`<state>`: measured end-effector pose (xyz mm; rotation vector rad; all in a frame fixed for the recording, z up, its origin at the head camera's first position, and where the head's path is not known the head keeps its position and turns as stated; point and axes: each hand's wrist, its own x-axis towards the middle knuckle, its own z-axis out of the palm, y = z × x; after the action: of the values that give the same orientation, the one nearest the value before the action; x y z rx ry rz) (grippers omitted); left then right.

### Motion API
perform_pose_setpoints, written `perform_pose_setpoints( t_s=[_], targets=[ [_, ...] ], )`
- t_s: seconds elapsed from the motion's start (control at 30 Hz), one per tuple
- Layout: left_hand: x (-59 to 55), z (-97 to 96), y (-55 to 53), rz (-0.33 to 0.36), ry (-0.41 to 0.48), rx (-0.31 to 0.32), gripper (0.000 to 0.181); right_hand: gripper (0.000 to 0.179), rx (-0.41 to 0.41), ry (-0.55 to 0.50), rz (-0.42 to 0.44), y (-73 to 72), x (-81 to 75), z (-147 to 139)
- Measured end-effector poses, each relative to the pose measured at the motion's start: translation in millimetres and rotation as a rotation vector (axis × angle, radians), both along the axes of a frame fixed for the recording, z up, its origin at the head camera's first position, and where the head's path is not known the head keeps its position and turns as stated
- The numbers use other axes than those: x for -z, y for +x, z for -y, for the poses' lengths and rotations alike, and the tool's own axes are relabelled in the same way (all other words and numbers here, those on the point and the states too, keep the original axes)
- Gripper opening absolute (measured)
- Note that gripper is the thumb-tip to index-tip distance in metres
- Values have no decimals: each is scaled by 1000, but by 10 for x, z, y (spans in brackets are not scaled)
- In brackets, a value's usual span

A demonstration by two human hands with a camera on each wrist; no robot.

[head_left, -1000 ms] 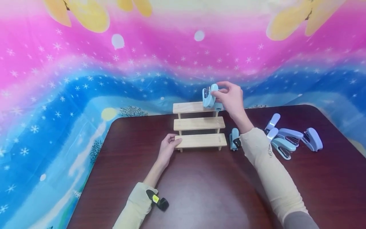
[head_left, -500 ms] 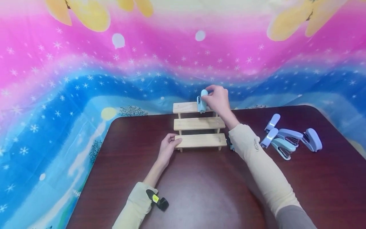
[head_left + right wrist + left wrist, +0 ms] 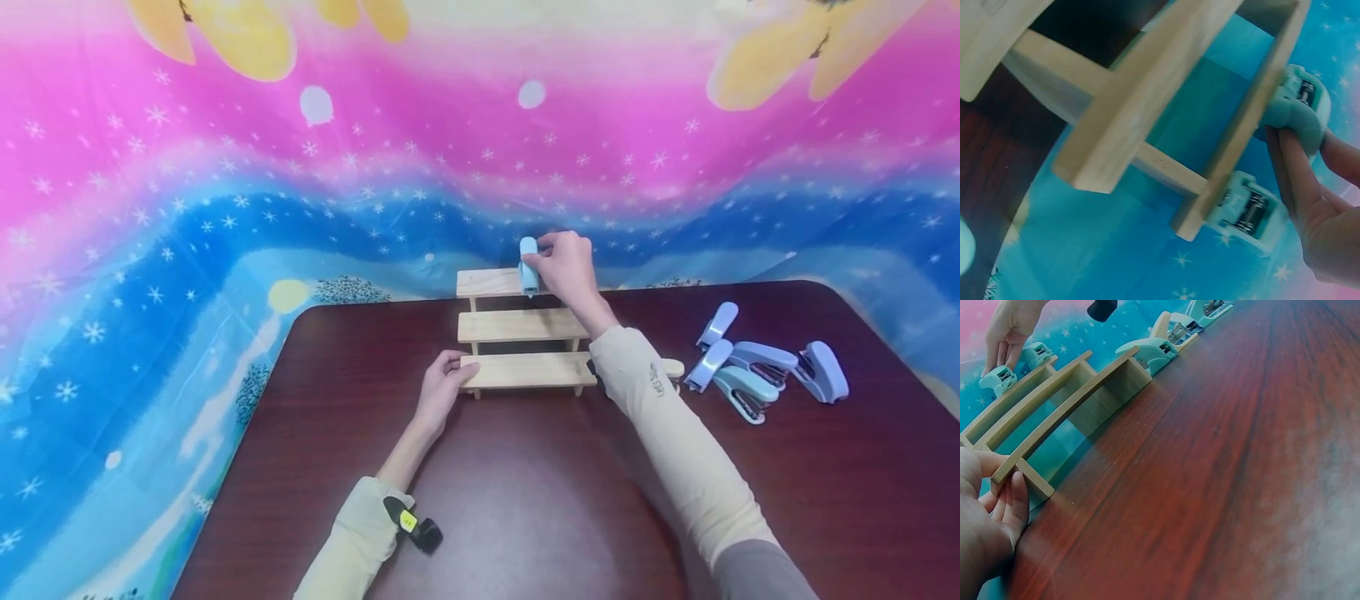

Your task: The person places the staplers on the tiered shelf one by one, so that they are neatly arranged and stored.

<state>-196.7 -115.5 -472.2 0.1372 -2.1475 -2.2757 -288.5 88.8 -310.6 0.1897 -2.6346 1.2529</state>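
Note:
A three-step wooden rack [image 3: 528, 371] stands on the table. My left hand [image 3: 438, 390] grips the left end of its lowest step, thumb on top, with fingers beneath in the left wrist view. At the top step, my right hand [image 3: 567, 265] pinches a light blue stapler [image 3: 529, 267] between thumb and fingers. That stapler faces front-end forward and appears to rest on the board. Another light blue stapler [image 3: 1250, 212] sits on the same step at its right end; my right hand hides it in the head view.
Several lilac and light blue staplers [image 3: 746, 392] lie in a cluster on the dark red table [image 3: 525, 500], right of the rack. A cream stapler [image 3: 672, 367] shows partly behind my right sleeve. Behind the table hangs a patterned cloth [image 3: 420, 167].
My right hand has moved left and slightly down with the stapler, from above the top step onto it. The stapler has turned to point forward. My left hand stays on the lowest step.

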Motion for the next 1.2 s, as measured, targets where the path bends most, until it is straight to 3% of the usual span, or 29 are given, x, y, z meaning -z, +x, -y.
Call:
perform_pose_setpoints(
  t_s=[0.23, 0.37, 0.47, 0.57, 0.83, 1.1, 1.2],
  targets=[
    [17, -3, -2, 14, -14, 13, 32, 33, -10, -6, -145, 73, 62, -76],
    [3, -41, 19, 3, -6, 12, 32, 31, -5, -197, -165, 264, 51, -264],
    [2, -44, 15, -14, -16, 7, 31, 31, -10, -373, -136, 421, 54, -456],
    [-3, -28, 20, -18, -25, 5, 30, 31, -7, -470, -103, 540, 91, -659],
    [1, 22, 22, 0, -28, -1, 30, 41, 13, -483, -7, 658, 251, -1097],
    [28, 15, 9, 10, -13, 5, 32, 43, 34, -463, 97, 697, 443, -1286],
    [-50, 11, 40, 17, -14, 15, 30, 42, 32, -452, 127, 687, 501, -1321]
  ],
)
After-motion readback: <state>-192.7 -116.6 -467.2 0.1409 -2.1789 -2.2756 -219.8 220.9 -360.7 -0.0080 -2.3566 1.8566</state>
